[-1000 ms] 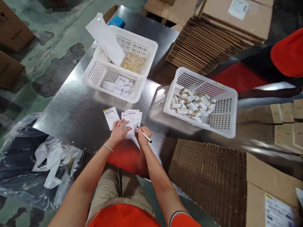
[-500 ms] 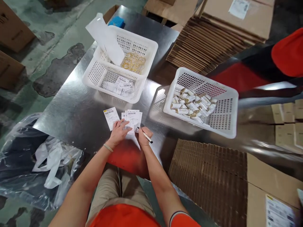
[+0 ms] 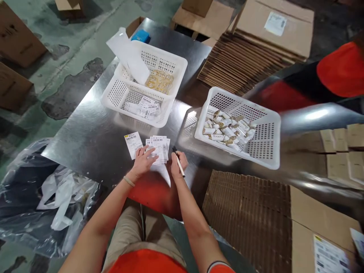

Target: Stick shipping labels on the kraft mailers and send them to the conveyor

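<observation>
Several printed label slips (image 3: 160,144) lie overlapped on the metal table (image 3: 93,151). My left hand (image 3: 143,160) rests on their left side, fingers spread over the paper. A single slip (image 3: 132,144) with a yellow corner lies just left of the stack, by my left fingertips. My right hand (image 3: 179,163) grips a marker pen (image 3: 179,163) with a white barrel and dark ends. Its dark upper tip is raised off the paper, just right of the slips.
A white divided basket (image 3: 176,76) holds rubber bands (image 3: 159,80), labels and a white sheet. Another white basket (image 3: 270,132) contains several small white-labelled bottles (image 3: 227,131). Flattened cartons (image 3: 247,216) stand at right; a plastic-lined bin (image 3: 28,204) is at left. Across the table is a person in red (image 3: 338,70).
My right hand has drawn back rightward from the slips, lifting the pen tip off the paper. My left hand stays on the slips. The whole view has shifted slightly.
</observation>
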`<state>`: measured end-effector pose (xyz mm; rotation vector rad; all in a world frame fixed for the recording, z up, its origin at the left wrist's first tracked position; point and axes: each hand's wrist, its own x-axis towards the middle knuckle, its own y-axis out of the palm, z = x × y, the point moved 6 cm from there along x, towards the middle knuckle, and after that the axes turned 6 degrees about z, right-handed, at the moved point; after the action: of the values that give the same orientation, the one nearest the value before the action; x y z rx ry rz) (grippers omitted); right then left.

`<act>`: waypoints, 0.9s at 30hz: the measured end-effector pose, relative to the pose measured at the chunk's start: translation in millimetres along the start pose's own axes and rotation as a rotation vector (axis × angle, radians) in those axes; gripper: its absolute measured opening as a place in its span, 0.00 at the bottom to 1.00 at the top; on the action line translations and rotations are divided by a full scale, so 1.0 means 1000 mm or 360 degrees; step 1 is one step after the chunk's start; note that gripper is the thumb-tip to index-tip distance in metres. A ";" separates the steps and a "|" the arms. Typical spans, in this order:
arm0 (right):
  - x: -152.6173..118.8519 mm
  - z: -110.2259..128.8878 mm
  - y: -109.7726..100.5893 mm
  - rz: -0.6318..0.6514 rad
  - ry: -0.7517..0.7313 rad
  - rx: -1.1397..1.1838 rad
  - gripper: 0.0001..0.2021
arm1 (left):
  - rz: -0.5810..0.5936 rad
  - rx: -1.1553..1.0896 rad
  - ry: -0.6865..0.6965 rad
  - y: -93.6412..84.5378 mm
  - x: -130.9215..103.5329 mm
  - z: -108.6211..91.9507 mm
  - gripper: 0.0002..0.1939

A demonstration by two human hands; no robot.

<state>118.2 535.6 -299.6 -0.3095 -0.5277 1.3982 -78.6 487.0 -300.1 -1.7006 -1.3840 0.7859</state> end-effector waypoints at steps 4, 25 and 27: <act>0.009 0.004 0.014 0.0308 -0.0168 0.0019 0.19 | -0.0279 -0.0074 -0.0297 -0.016 0.024 0.009 0.15; 0.009 -0.012 0.025 0.0457 -0.0072 -0.0033 0.18 | -0.0662 -0.0711 -0.0874 -0.057 0.038 0.070 0.09; 0.008 -0.013 0.025 0.0457 -0.0056 -0.0007 0.18 | -0.0725 -0.0773 -0.1021 -0.070 0.017 0.090 0.07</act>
<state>104.7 548.9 -321.4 -0.3752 -0.5300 1.6829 -186.0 527.1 -283.5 -1.4135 -2.4619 0.8009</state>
